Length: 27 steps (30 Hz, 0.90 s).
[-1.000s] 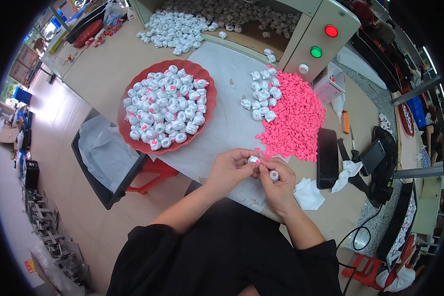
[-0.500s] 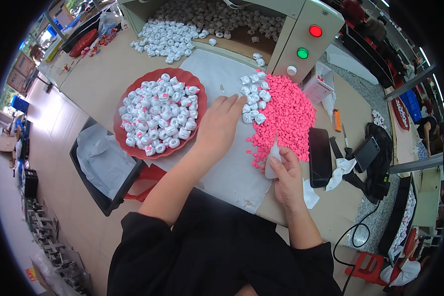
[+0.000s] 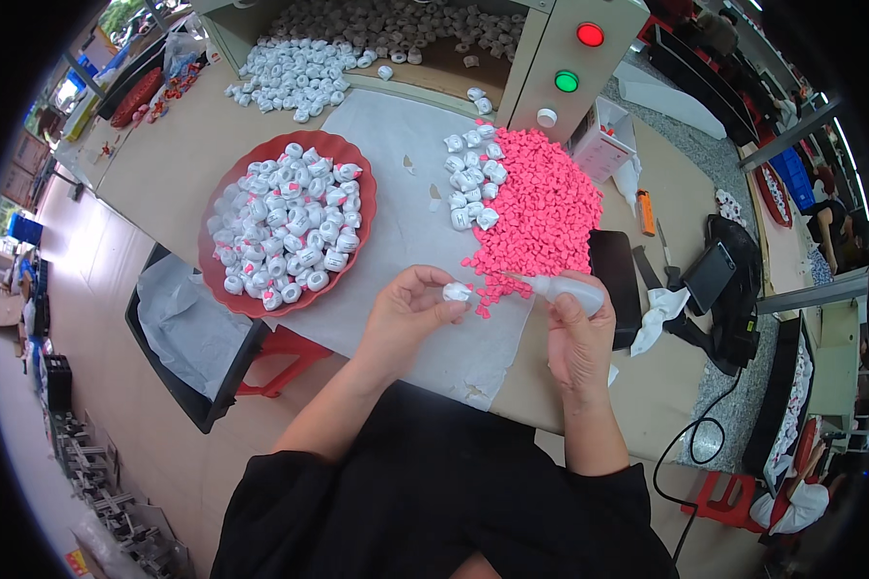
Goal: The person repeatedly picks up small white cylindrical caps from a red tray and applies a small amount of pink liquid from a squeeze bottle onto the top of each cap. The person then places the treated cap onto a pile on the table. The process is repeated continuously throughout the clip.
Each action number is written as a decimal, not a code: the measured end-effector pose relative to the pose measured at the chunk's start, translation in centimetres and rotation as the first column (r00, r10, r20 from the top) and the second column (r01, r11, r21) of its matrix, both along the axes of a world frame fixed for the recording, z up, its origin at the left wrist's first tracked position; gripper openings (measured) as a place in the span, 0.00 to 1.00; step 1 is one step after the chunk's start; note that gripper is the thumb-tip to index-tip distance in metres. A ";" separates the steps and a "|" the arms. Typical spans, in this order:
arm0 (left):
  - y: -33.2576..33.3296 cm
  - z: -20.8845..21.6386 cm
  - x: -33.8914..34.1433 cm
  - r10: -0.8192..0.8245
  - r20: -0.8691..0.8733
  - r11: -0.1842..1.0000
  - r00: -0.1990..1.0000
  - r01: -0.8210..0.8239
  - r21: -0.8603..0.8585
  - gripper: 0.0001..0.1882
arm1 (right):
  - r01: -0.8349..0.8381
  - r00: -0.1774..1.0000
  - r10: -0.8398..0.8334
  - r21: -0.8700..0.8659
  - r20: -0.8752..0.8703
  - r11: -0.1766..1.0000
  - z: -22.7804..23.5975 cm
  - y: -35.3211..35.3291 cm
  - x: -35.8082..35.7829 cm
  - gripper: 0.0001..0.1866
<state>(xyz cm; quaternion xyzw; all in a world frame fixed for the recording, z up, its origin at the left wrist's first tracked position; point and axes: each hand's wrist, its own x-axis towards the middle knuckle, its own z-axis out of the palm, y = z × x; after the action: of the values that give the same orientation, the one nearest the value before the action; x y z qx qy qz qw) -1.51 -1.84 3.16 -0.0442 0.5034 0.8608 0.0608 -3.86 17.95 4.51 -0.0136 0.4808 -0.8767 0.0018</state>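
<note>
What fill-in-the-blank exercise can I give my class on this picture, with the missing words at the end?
1. The left hand holds a small piece whose main colour is ____.
2. The right hand holds a white bottle that tapers toward the picture's ____ side.
3. The heap of tiny pieces nearest the bottle is coloured ____.
4. In the picture, the red light sits ____ the green light.

Missing words: white; left; pink; above.

I see a beige table (image 3: 164,135), pale cabinet (image 3: 550,94) on its far edge, red stool (image 3: 288,361) by its left edge; glossy floor (image 3: 97,289) beyond, daylight (image 3: 67,87) past far-left corner, second red stool (image 3: 727,498) off near-right corner.
</note>
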 end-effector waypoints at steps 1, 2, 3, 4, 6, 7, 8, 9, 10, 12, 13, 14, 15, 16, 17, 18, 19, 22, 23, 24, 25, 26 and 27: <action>0.2 -0.2 0.2 -0.021 -0.018 0.999 1.000 0.022 0.044 0.13 | -0.011 1.000 0.011 -0.029 -0.015 1.000 -0.2 0.1 0.0 0.13; 0.5 -0.3 0.3 0.000 -0.044 1.000 0.999 0.000 0.018 0.14 | -0.028 0.999 0.026 -0.055 -0.030 0.998 -0.3 0.2 0.0 0.12; 0.8 -0.4 0.4 0.022 -0.070 1.000 0.997 -0.022 -0.007 0.14 | -0.041 0.998 0.040 -0.005 -0.052 0.999 -0.2 0.1 0.1 0.12; 0.9 -0.5 0.5 0.043 -0.096 0.998 0.994 -0.046 -0.031 0.14 | -0.053 0.996 0.056 0.044 -0.074 0.998 0.0 -0.2 0.3 0.11; 0.9 -1.4 0.4 0.010 -0.117 0.999 0.993 -0.016 -0.047 0.15 | -0.043 0.989 0.065 0.163 -0.136 0.986 0.1 -0.6 0.6 0.11; 0.9 -1.6 0.3 -0.006 -0.126 0.998 0.992 -0.001 -0.055 0.15 | -0.019 0.983 0.061 0.229 -0.175 0.973 0.1 -0.8 0.8 0.11; 0.9 -1.6 0.4 0.000 -0.123 0.999 0.992 -0.006 -0.049 0.15 | 0.007 0.975 0.057 0.290 -0.213 0.957 0.1 -1.1 1.1 0.12; 0.9 -1.6 0.4 0.005 -0.120 0.999 0.993 -0.010 -0.042 0.15 | 0.016 0.967 0.070 0.331 -0.246 0.944 0.0 -1.3 1.2 0.12; 1.0 -1.5 0.4 0.010 -0.116 0.999 0.993 -0.015 -0.035 0.15 | 0.032 0.957 0.082 0.383 -0.278 0.923 -0.1 -1.1 1.2 0.12; 1.0 -1.5 0.6 0.021 -0.122 0.999 0.992 -0.026 -0.045 0.15 | 0.069 0.934 0.112 0.479 -0.340 0.875 -0.7 -0.9 1.2 0.12; 1.1 -1.5 0.6 0.025 -0.126 0.998 0.992 -0.031 -0.050 0.15 | 0.076 0.926 0.122 0.494 -0.357 0.866 -0.8 -0.9 1.2 0.12; 1.0 -1.5 0.7 0.020 -0.121 0.998 0.992 -0.027 -0.053 0.14 | 0.083 0.918 0.133 0.508 -0.374 0.857 -0.8 -0.9 1.2 0.12; 0.9 -1.6 0.7 0.015 -0.116 0.998 0.993 -0.022 -0.056 0.14 | 0.091 0.910 0.143 0.523 -0.390 0.848 -0.9 -1.0 1.2 0.12; 0.9 -1.6 0.7 0.010 -0.111 0.998 0.994 -0.017 -0.059 0.14 | 0.092 0.910 0.144 0.527 -0.389 0.845 -0.9 -1.0 1.3 0.12; 0.9 -1.6 0.7 0.012 -0.119 0.997 0.993 -0.020 -0.068 0.14 | 0.094 0.910 0.144 0.531 -0.389 0.842 -0.8 -1.0 1.3 0.12; 1.0 -1.6 0.7 0.014 -0.126 0.997 0.992 -0.024 -0.077 0.14 | 0.096 0.910 0.144 0.535 -0.389 0.839 -0.8 -1.1 1.4 0.12; 1.0 -1.6 0.7 0.016 -0.134 0.996 0.991 -0.028 -0.085 0.14 | 0.095 0.910 0.146 0.537 -0.389 0.838 -0.8 -1.1 1.3 0.13; 1.0 -1.9 0.7 0.027 -0.148 0.994 0.989 -0.042 -0.096 0.14 | 0.090 0.910 0.151 0.539 -0.385 0.837 -1.0 -1.1 1.3 0.13; 1.0 -2.0 0.6 0.025 -0.150 0.994 0.988 -0.040 -0.097 0.14 | 0.087 0.912 0.150 0.539 -0.382 0.838 -1.0 -1.1 1.3 0.13; 1.0 -1.9 0.6 0.023 -0.151 0.994 0.988 -0.038 -0.098 0.14 | 0.085 0.913 0.150 0.538 -0.378 0.839 -1.0 -1.1 1.3 0.13; 1.0 -1.9 0.6 0.021 -0.152 0.994 0.988 -0.036 -0.099 0.14 | 0.079 0.916 0.149 0.532 -0.372 0.843 -1.0 -1.1 1.3 0.12; 1.0 -1.8 0.6 0.019 -0.148 0.994 0.989 -0.035 -0.104 0.14 | 0.072 0.919 0.148 0.525 -0.366 0.848 -1.0 -1.1 1.4 0.12; 1.0 -1.7 0.6 0.017 -0.143 0.993 0.990 -0.033 -0.109 0.14 | 0.066 0.922 0.147 0.518 -0.359 0.853 -1.0 -1.1 1.4 0.12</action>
<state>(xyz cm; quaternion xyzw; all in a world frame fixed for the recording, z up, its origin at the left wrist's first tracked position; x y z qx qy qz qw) -0.86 -0.80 1.48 0.0076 0.5529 0.8331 0.0113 -2.48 16.90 3.47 -0.1952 0.6903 -0.6931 -0.0706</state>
